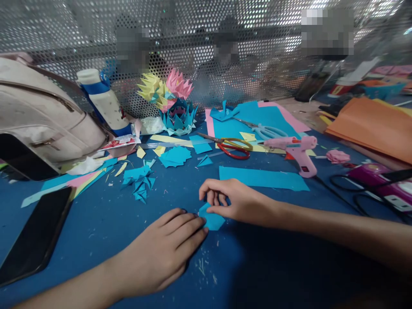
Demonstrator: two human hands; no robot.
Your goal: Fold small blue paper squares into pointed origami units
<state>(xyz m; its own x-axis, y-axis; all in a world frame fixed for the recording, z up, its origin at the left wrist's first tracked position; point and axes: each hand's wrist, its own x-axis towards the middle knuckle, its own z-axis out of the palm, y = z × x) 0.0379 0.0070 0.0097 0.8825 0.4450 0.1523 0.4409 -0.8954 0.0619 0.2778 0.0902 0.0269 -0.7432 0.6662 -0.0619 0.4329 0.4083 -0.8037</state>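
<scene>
A small piece of blue paper (pixel 214 221) lies on the blue table in front of me, its edges angled as if folded or cut. My left hand (pixel 170 244) rests flat on the table, fingers stretched, their tips touching the paper's left edge. Over the paper's top hovers my right hand (pixel 225 197), with fingers curled and apart from the thumb. The thumb tip is at the paper; whether it presses on it I cannot tell. Just beyond lies a long blue paper strip (pixel 264 178). Folded blue paper pieces (pixel 140 178) and a stack of blue cut pieces (pixel 175 156) sit farther left.
Red-and-yellow-handled scissors (pixel 233 148), light-blue scissors (pixel 268 131) and a pink glue gun (pixel 296 148) lie behind the strip. Paper flowers (pixel 178 113), a bottle (pixel 103 103) and a backpack (pixel 41 103) stand at the back left. A phone (pixel 38 231) lies left; orange paper (pixel 370 126) right.
</scene>
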